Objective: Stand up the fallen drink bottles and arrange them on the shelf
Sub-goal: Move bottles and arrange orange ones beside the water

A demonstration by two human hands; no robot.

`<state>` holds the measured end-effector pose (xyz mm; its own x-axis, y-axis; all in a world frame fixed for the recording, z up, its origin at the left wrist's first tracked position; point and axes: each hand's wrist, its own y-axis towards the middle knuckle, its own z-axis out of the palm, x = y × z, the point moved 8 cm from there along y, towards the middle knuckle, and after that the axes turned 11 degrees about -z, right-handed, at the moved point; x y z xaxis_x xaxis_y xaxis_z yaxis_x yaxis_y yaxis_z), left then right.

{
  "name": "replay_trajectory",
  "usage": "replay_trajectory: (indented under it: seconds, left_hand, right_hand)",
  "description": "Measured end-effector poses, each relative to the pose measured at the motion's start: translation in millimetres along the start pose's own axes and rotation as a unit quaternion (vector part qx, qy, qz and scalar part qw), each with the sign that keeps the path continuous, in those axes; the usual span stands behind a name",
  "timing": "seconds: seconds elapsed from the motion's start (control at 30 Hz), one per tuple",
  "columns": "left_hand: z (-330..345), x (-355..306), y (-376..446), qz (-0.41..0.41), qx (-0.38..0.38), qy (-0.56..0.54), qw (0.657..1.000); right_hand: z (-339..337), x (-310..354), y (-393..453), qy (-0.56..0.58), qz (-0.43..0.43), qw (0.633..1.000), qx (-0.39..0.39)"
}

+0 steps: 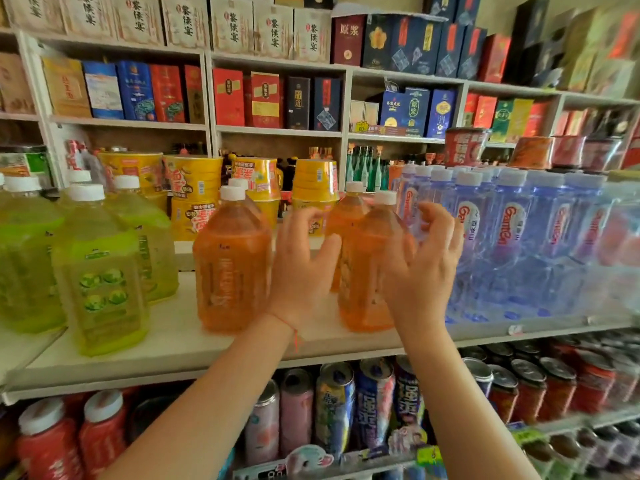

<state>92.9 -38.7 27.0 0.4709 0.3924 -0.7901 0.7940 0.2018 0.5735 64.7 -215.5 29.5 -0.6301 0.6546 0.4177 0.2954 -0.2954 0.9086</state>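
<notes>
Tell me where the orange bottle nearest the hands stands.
In the head view, the orange bottle stands upright right of centre on the white shelf, between both hands, with the water bottles to its right.

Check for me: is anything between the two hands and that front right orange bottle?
Nothing visible. The left hand and right hand flank the front right orange bottle with spread fingers. The other orange bottle stands apart to its left, water bottles to its right.

This is a small grocery or drinks shop. Beyond the fingers, white shelves (180, 344) carry orange drink bottles (232, 265), green drink bottles (100, 282) and wrapped water bottles (512, 244); above the fingertips stand boxed liquor cartons (263, 98) and instant-noodle tubs (194, 195), below them cans (336, 410).
</notes>
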Motion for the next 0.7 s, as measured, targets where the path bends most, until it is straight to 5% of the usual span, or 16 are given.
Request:
replay_trajectory:
  seconds: [0.1,0.2,0.33,0.4,0.47,0.7]
  left_hand:
    - [36.7,24.6,11.4,-0.171,0.069,-0.115,0.976]
    - [45.7,36.5,7.8,-0.165,0.044,-0.130,0.977]
    - [22.4,13.5,-2.5,0.015,-0.076,0.048,0.996]
    - [20.7,-5.5,-4.6,0.130,-0.113,0.186,0.967]
    - [22.1,-10.6,2.0,0.160,-0.134,0.293,0.933]
    - [14.7,13.5,32.1,0.025,-0.110,0.418,0.902]
  right_hand:
    - [24.3,-45.8,-27.8,0.060,0.224,0.953,0.196]
    - [34.4,-54.2,-46.4,0.069,0.230,0.933,0.266]
    - [58.1,-42.9,-55.0,0.095,0.166,0.927,0.324]
    - [72.6,-37.3,-58.8,0.089,0.127,0.910,0.384]
    - [81.6,-39.1,-56.7,0.089,0.092,0.892,0.433]
    - [93.2,-76.9,12.6,-0.005,0.105,0.953,0.285]
